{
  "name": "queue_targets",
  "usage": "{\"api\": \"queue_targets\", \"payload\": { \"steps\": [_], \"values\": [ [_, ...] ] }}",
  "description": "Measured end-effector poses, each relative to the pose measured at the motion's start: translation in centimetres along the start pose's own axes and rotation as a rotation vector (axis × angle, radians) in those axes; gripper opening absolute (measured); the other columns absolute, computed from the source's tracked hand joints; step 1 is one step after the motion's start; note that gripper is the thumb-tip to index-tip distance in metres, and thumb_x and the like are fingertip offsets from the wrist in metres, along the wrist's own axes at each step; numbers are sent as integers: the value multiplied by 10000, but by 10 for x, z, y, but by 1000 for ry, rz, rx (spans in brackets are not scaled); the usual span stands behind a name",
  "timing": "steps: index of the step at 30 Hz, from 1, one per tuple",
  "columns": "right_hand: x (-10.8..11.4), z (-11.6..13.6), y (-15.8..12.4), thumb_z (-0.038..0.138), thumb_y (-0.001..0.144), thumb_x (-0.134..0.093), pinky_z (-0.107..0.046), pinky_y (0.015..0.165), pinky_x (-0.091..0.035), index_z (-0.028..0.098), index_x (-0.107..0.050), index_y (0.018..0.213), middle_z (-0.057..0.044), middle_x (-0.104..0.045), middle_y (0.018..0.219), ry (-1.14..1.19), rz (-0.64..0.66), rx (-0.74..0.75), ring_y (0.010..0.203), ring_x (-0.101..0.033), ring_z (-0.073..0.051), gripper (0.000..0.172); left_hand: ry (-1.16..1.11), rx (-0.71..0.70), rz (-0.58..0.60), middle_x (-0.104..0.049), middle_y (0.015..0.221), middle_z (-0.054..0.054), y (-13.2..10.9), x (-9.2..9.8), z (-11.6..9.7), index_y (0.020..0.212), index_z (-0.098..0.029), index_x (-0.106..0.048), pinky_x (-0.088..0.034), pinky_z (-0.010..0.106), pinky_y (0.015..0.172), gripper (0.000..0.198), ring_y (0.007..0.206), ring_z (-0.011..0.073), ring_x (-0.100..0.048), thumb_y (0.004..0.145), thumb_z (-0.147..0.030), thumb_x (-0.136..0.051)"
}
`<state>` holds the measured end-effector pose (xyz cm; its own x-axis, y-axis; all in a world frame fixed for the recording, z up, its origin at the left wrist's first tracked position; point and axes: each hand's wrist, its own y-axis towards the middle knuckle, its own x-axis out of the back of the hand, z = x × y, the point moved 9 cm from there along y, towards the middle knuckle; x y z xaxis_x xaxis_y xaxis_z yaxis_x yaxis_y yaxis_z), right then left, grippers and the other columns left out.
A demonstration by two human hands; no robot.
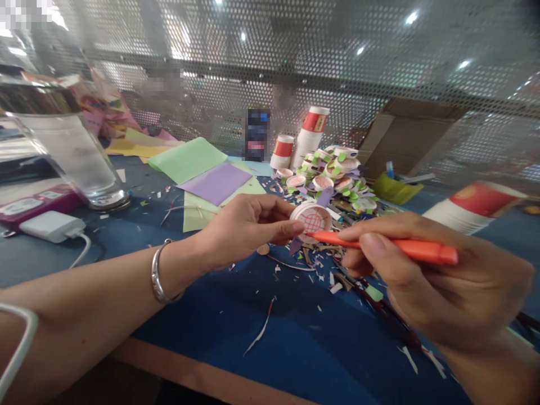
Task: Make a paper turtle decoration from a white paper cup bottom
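Note:
Between the thumb and fingers of my left hand (253,228) is a small round paper-cup piece (319,216), its white face turned toward me and marked with an orange-red grid. Purple paper tabs stick out from its rim. My right hand (405,275) is closed around an orange marker pen (405,247), whose tip meets the lower part of the grid. Behind them is a heap of similar cup pieces (323,183) with green and purple tabs.
Stacked paper cups (310,138) stand behind the heap, and another cup stack (472,208) leans at right. Coloured paper sheets (215,183) lie left of centre. A water bottle (80,146) and a white charger (53,226) are at left. Paper scraps litter the blue table (202,332).

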<state>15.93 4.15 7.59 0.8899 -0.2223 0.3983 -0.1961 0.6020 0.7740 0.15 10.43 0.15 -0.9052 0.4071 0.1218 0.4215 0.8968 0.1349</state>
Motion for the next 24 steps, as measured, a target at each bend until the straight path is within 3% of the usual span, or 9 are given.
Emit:
{"api": "queue_targets", "payload": {
  "steps": [11,24],
  "values": [
    [-4,1,-1,126,850,-637,-232,470,-485,272,-784,887,66,-719,672,14,33,-27,494,-625,-82,210,9,53,-13,-715,921,84,0,-1,3,1001,-140,-685,-504,263,644,306,770,148,-654,835,-394,-725],
    [0,-10,-1,109,859,-641,-260,505,-495,229,-780,901,41,-713,699,-23,49,9,573,-643,-100,188,-42,50,-42,-699,927,94,0,3,3,973,-125,-657,-503,261,646,287,760,135,-622,841,-370,-725]
  ]
}}
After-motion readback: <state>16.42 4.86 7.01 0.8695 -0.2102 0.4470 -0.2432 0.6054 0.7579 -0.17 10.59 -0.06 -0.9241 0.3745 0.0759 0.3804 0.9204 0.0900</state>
